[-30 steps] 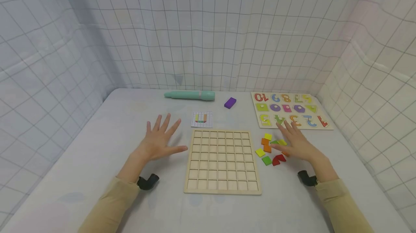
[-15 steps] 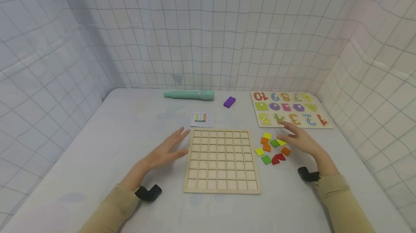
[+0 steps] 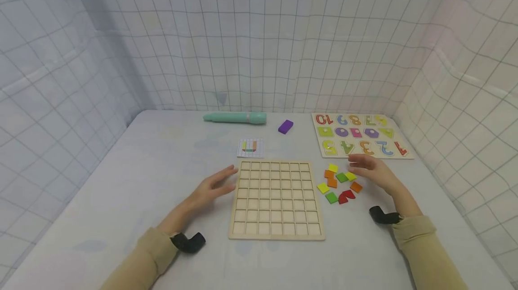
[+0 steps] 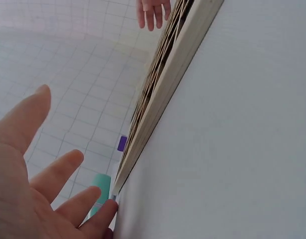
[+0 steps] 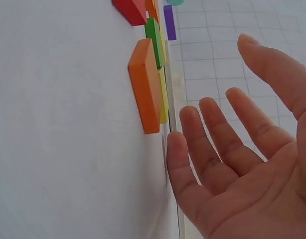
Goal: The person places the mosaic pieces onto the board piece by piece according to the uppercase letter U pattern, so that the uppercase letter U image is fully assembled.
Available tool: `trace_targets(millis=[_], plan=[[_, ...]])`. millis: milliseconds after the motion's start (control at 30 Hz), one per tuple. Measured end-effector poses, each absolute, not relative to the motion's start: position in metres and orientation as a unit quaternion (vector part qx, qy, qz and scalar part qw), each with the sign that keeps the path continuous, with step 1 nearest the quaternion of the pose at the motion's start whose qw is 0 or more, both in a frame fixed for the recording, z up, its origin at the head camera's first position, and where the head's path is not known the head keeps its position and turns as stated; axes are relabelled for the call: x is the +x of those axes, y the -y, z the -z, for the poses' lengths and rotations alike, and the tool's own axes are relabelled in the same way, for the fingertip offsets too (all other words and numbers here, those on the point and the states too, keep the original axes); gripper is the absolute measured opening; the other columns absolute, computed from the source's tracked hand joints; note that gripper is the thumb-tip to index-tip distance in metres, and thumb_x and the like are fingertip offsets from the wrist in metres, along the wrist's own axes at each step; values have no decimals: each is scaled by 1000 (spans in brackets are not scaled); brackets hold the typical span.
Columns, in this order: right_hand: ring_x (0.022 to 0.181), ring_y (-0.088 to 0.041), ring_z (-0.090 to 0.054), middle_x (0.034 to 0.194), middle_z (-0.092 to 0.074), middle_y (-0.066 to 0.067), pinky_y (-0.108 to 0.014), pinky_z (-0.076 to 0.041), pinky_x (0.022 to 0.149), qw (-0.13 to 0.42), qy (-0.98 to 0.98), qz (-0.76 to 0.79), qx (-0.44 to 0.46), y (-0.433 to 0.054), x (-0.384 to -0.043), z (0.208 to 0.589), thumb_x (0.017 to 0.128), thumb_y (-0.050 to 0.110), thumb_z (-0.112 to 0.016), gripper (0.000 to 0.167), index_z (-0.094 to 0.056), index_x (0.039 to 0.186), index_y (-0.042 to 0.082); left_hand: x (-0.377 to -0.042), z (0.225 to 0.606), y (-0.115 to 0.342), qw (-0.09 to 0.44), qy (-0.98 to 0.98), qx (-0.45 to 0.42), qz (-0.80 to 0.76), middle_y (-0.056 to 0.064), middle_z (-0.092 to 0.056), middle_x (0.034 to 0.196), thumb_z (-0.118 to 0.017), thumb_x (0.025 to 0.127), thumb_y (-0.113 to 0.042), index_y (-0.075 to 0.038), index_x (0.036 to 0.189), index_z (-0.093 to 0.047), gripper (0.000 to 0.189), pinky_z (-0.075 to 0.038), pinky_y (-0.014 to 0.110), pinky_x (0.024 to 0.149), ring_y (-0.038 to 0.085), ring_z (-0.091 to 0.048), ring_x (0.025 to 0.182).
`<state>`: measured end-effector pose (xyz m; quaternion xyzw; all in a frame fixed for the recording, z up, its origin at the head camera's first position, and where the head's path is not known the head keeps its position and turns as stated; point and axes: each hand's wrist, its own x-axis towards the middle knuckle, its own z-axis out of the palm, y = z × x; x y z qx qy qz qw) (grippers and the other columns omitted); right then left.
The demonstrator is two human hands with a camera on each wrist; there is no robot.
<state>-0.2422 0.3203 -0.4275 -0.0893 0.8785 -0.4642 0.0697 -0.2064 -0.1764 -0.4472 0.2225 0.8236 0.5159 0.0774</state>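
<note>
A wooden grid board (image 3: 277, 238) lies flat in the middle of the table. My left hand (image 3: 206, 192) is at its left edge, fingers extended and holding nothing; whether the fingertips touch the frame I cannot tell. To the right of the board is a loose cluster of small tiles: yellow (image 3: 323, 188), orange (image 3: 356, 187), green (image 3: 332, 198) and red (image 3: 349, 194). Beside the cluster, on its right, my right hand (image 3: 374, 172) hovers with relaxed fingers and thumb apart. In the right wrist view an orange tile (image 5: 147, 89) stands out close to that hand's fingers (image 5: 193, 129).
Behind the board lies a small card (image 3: 250, 148) with a coloured pattern on a grid. Farther back are a teal marker-shaped object (image 3: 235, 118) and a purple block (image 3: 285, 127). A number-and-shape puzzle board (image 3: 361, 140) occupies the back right. Grid-patterned cloth walls (image 3: 259, 56) enclose the table.
Both hands, spread wide a second ago, have come lower with fingers closer together. The left has drawn in towards the board's edge; the right has shifted slightly right, uncovering more tiles.
</note>
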Motion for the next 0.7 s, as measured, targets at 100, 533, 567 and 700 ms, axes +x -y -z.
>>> trace_targets(millis=[100, 533, 567, 700], plan=[[118, -33, -50, 133, -50, -18, -53, -35, 102, 66, -877, 467, -89, -323, -243, 432, 87, 36, -66, 59, -48, 133, 3, -201, 440, 173, 77, -826, 219, -513, 17, -28, 150, -64, 90, -16, -4, 139, -44, 55, -16, 55, 110, 36, -19, 139], [100, 1, -56, 128, -55, -16, -11, -43, 84, 61, -872, 477, -90, -332, -243, 447, 86, 32, -69, 58, -49, 133, 5, -209, 456, 178, 80, -833, 237, -494, 6, -41, 145, -77, 79, -29, -11, 134, -53, 63, -22, 47, 111, 28, -31, 136], [100, -1, -57, 128, -56, -16, -12, -43, 84, 62, -873, 476, -91, -332, -243, 447, 86, 33, -69, 58, -49, 133, 5, -210, 456, 178, 79, -833, 240, -492, 6, -41, 145, -77, 78, -30, -11, 134, -53, 63, -22, 47, 111, 28, -30, 136], [103, -9, -57, 126, -57, -16, -15, -45, 84, 70, -877, 467, -93, -333, -244, 447, 85, 34, -70, 58, -51, 132, 6, -210, 457, 178, 65, -841, 266, -466, 9, -40, 145, -77, 78, -29, -8, 131, -56, 60, -21, 50, 110, 31, -30, 136]])
